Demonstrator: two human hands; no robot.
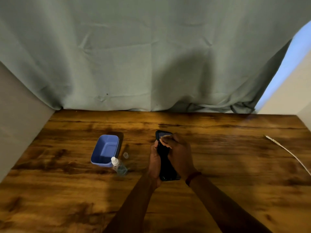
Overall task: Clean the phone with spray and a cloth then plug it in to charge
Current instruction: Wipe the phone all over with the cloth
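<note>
Both hands' fingers grip the phone; spray bottle, blue tub left, cable right

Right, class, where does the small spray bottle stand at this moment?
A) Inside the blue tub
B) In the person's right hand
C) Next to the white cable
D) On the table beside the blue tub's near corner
D: the spray bottle stands upright on the table, just outside the blue tub, while both hands hold the phone.

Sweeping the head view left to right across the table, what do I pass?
Blue tub → spray bottle → small clear cap → left hand → phone → right hand → white charging cable.
</note>
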